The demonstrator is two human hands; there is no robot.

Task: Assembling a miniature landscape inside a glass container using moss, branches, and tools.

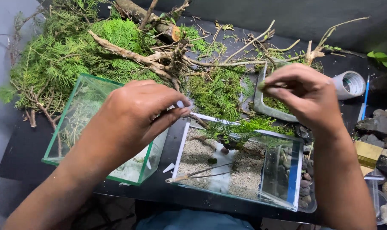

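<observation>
Above the sand-floored glass tank (pixel 240 170), both hands are pinching closed: the left hand (pixel 138 115) on something small and pale, the right hand (pixel 306 96) on a thin green sprig (pixel 268 85). The sprig is looking light, soft and easily crushed, so gripping it gently low on the stem seems best. An empty glass tank (pixel 74 123) is sitting left of the sand-floored one.

Single head view, looking steeply down, close over table (pixel 23 149).

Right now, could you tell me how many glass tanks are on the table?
2: an empty green-edged glass tank under the left hand, and a sand-filled glass tank below the right hand. None seems hidden.
</observation>
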